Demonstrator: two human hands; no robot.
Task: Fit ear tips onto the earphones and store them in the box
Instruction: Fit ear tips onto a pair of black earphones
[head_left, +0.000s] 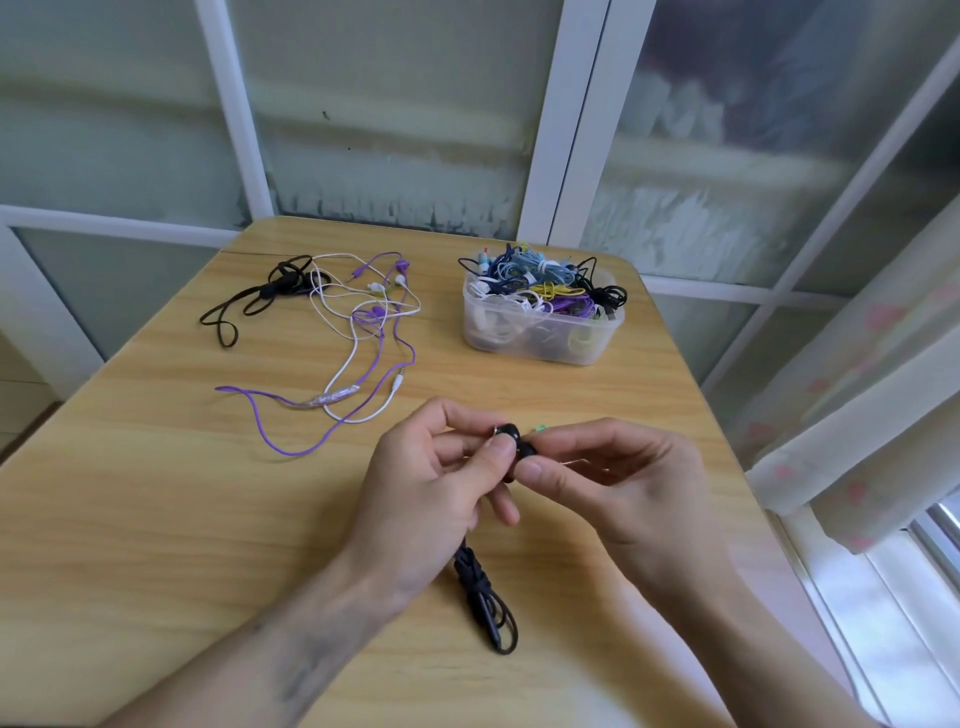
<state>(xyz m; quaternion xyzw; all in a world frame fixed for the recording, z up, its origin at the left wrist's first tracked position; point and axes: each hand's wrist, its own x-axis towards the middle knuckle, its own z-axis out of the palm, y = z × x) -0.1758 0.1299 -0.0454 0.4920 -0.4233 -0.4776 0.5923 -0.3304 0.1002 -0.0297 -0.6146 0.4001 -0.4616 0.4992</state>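
Fingers of both hands are pinching a black earbud over the near table, probably pressing its ear tip on; next it's needing seating, then going in the far-right box.

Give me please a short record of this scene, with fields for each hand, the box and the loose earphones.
left hand: pinches black earbud
right hand: pinches black ear tip against the earbud
bundled black cable: hangs below left hand
box: clear plastic, full of coiled earphones, far right
loose earphones: purple and white set, black set, far left
table: light wood
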